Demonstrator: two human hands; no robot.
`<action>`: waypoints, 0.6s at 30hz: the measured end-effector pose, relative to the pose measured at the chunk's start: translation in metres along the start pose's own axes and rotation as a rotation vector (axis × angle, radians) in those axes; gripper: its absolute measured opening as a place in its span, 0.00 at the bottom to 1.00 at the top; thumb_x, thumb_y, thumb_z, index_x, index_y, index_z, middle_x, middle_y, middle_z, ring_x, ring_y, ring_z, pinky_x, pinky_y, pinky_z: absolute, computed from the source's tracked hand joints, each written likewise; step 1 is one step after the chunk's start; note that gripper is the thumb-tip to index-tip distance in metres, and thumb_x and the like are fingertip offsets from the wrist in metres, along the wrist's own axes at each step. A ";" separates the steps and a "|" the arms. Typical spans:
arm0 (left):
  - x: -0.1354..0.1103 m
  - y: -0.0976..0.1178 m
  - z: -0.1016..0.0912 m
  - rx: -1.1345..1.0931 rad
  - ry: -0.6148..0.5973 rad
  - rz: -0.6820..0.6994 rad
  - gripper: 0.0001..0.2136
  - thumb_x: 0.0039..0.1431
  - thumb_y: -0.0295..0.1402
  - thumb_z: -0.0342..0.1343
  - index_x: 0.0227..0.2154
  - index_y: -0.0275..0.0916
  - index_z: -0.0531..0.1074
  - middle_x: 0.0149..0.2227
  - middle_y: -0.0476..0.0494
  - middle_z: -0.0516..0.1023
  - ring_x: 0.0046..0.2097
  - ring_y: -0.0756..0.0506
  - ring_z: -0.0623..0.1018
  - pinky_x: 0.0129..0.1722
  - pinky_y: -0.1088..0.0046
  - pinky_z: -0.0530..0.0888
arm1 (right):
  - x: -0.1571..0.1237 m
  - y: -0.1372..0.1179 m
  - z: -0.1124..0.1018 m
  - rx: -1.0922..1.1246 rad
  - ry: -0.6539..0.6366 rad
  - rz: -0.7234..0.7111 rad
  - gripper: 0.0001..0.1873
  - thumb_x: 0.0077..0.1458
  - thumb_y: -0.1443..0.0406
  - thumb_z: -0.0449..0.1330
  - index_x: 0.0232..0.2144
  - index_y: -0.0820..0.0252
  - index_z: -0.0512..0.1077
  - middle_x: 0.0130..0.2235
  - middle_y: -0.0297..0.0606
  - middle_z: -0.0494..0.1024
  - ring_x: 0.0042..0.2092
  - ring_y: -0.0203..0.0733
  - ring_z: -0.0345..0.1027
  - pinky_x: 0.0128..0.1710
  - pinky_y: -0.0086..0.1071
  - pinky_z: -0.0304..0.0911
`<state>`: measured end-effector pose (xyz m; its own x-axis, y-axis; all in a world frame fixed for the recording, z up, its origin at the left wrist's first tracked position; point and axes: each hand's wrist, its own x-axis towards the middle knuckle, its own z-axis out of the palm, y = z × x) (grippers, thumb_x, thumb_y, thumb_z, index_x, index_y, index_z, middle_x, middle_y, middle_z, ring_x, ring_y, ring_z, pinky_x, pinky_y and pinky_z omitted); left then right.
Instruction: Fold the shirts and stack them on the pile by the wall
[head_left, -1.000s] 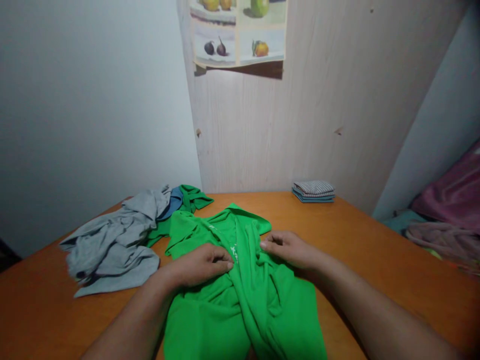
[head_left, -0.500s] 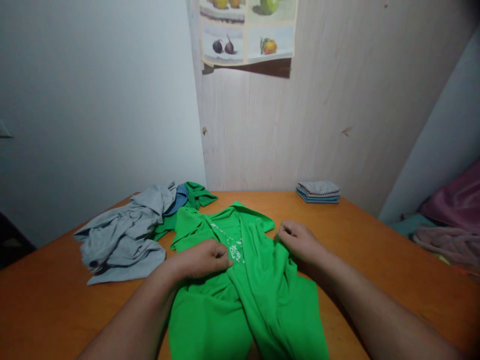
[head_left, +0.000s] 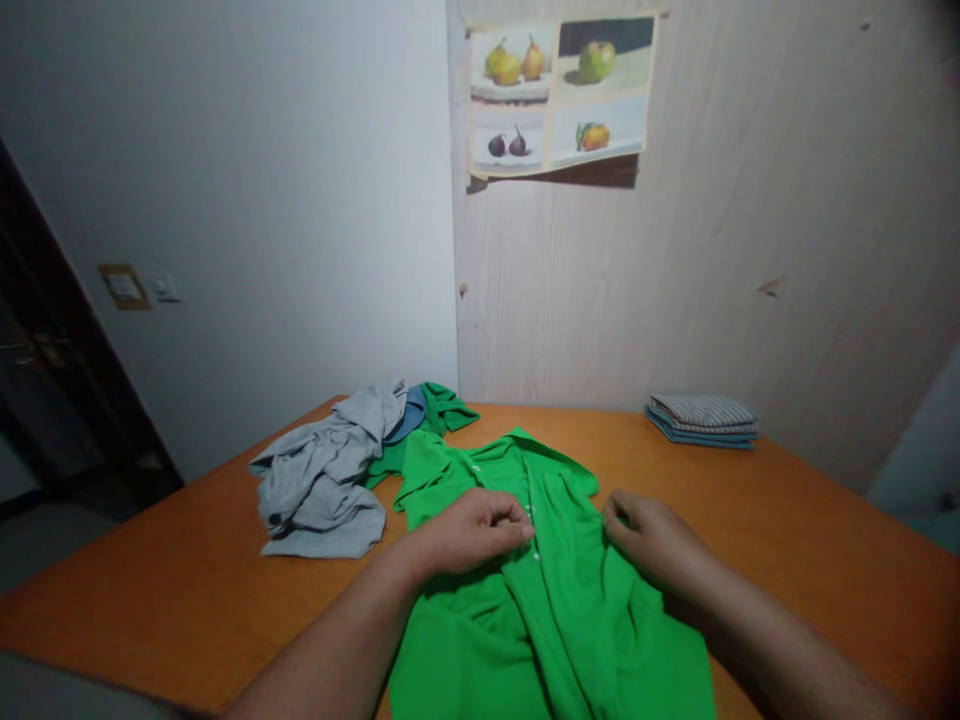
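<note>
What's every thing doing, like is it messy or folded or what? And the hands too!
Bright green shirt: spread out, wrinkled
Gray garment: crumpled in a heap
Striped cloth: neatly folded, on top of folded blue cloth
Fruit poster: hung up
Left hand: fingers curled, on the shirt
Right hand: fingers curled, at the shirt's edge

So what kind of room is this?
Probably a room in a home, though I can't tell which one. Fruit pictures hang on the wall, and a green shirt, a rumpled grey garment and a folded stack lie on the table.
</note>
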<state>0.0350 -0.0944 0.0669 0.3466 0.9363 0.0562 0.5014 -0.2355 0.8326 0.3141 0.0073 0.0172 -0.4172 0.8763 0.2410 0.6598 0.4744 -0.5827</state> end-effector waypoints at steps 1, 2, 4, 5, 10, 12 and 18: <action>0.000 0.001 0.001 -0.020 -0.015 0.006 0.21 0.61 0.52 0.57 0.34 0.36 0.76 0.28 0.49 0.70 0.29 0.51 0.67 0.28 0.76 0.63 | 0.001 -0.002 0.000 0.101 0.042 0.023 0.11 0.56 0.58 0.58 0.25 0.55 0.69 0.26 0.36 0.73 0.31 0.43 0.64 0.30 0.32 0.54; 0.000 0.002 0.001 -0.041 -0.029 0.011 0.22 0.61 0.53 0.57 0.35 0.36 0.76 0.29 0.49 0.71 0.30 0.51 0.67 0.29 0.76 0.64 | 0.001 -0.005 -0.001 0.233 0.060 0.039 0.13 0.56 0.55 0.58 0.25 0.55 0.68 0.25 0.35 0.70 0.30 0.42 0.62 0.29 0.32 0.54; 0.000 0.003 0.002 -0.099 -0.051 0.004 0.24 0.60 0.56 0.57 0.38 0.36 0.77 0.30 0.47 0.73 0.31 0.50 0.69 0.31 0.75 0.67 | -0.002 -0.015 -0.003 0.536 0.028 0.046 0.17 0.56 0.50 0.61 0.27 0.56 0.69 0.26 0.33 0.67 0.29 0.40 0.60 0.29 0.31 0.54; 0.000 0.004 0.003 -0.132 -0.059 -0.007 0.25 0.60 0.57 0.56 0.39 0.36 0.77 0.31 0.46 0.75 0.30 0.50 0.70 0.32 0.74 0.68 | -0.004 -0.021 -0.004 0.679 -0.014 0.047 0.18 0.55 0.49 0.63 0.28 0.56 0.70 0.26 0.32 0.66 0.29 0.39 0.58 0.29 0.31 0.54; -0.001 0.011 0.004 -0.209 -0.118 -0.038 0.30 0.60 0.63 0.51 0.36 0.35 0.74 0.34 0.43 0.76 0.28 0.51 0.72 0.30 0.73 0.68 | -0.024 -0.049 -0.008 1.021 -0.345 0.055 0.20 0.52 0.52 0.71 0.34 0.58 0.71 0.29 0.28 0.65 0.29 0.33 0.55 0.29 0.28 0.51; -0.003 0.013 0.004 -0.161 -0.162 -0.025 0.30 0.60 0.63 0.51 0.32 0.36 0.73 0.31 0.47 0.73 0.29 0.50 0.70 0.29 0.74 0.67 | -0.031 -0.054 -0.007 1.003 -0.502 0.009 0.20 0.52 0.52 0.72 0.34 0.59 0.72 0.28 0.28 0.65 0.29 0.32 0.54 0.28 0.27 0.49; -0.010 0.017 0.009 -0.028 -0.277 -0.008 0.24 0.56 0.58 0.60 0.29 0.37 0.70 0.26 0.53 0.64 0.29 0.51 0.64 0.25 0.76 0.58 | -0.042 -0.062 -0.007 0.957 -0.827 -0.060 0.18 0.52 0.54 0.73 0.35 0.61 0.75 0.25 0.26 0.66 0.26 0.28 0.53 0.25 0.24 0.48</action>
<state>0.0472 -0.1096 0.0760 0.5482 0.8304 -0.0994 0.4837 -0.2178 0.8477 0.2954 -0.0582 0.0487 -0.9237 0.3770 -0.0676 0.0560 -0.0418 -0.9976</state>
